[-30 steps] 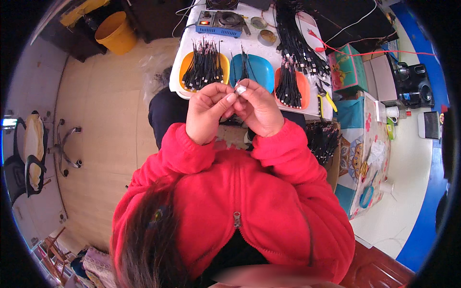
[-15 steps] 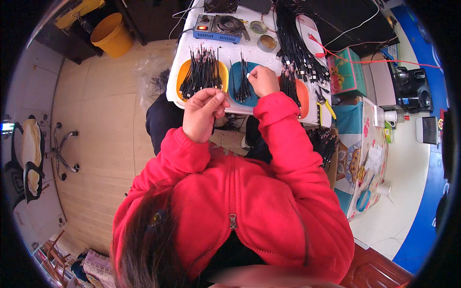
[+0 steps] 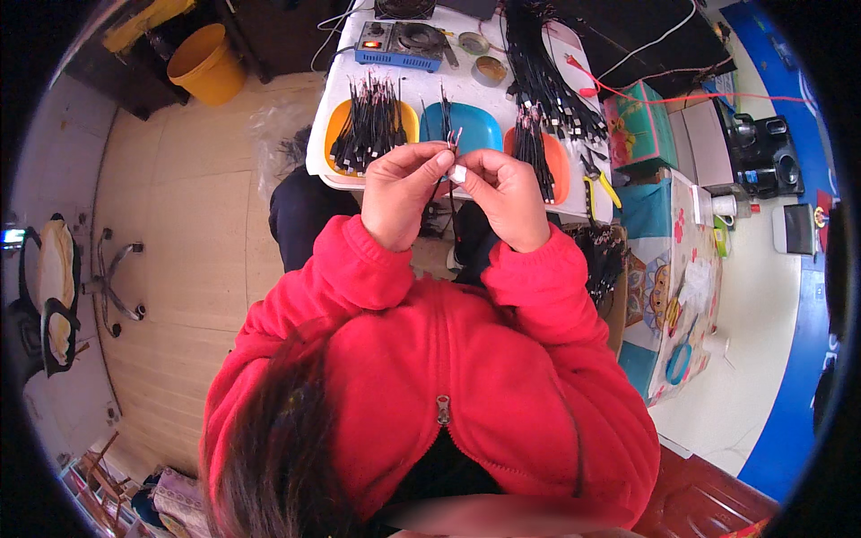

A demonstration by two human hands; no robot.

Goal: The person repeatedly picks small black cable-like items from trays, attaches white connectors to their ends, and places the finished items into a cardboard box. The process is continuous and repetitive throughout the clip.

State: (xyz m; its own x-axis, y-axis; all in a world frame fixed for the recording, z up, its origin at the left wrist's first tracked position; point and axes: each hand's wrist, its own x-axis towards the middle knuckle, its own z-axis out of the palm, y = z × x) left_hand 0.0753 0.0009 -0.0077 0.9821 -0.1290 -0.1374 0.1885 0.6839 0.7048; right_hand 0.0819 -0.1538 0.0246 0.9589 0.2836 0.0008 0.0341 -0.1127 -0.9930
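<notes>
In front of the table's near edge, my left hand (image 3: 401, 195) and my right hand (image 3: 509, 199) meet with fingertips pinched together. Between them they hold a thin black cable (image 3: 453, 204), its bared pinkish wire ends sticking up above the fingers. A white wrap covers the tip of my right thumb. Just beyond my hands is a blue tray (image 3: 480, 130) with some black cables at its left side. To its left, a yellow tray (image 3: 412, 123) holds a heap of black cables (image 3: 369, 125); on the right, more cables (image 3: 533, 157) lie in an orange tray (image 3: 560, 172).
A blue soldering pot (image 3: 399, 47) with a lit switch stands at the table's far left, beside a round tin (image 3: 489, 71). A thick cable bundle (image 3: 547, 76) covers the far right. Yellow-handled pliers (image 3: 611, 190) lie at the right edge, near a green box (image 3: 641, 125).
My right hand has come back from the blue tray to meet my left hand, bringing a cable. My left hand has shifted slightly right. Fewer cables show in the blue tray.
</notes>
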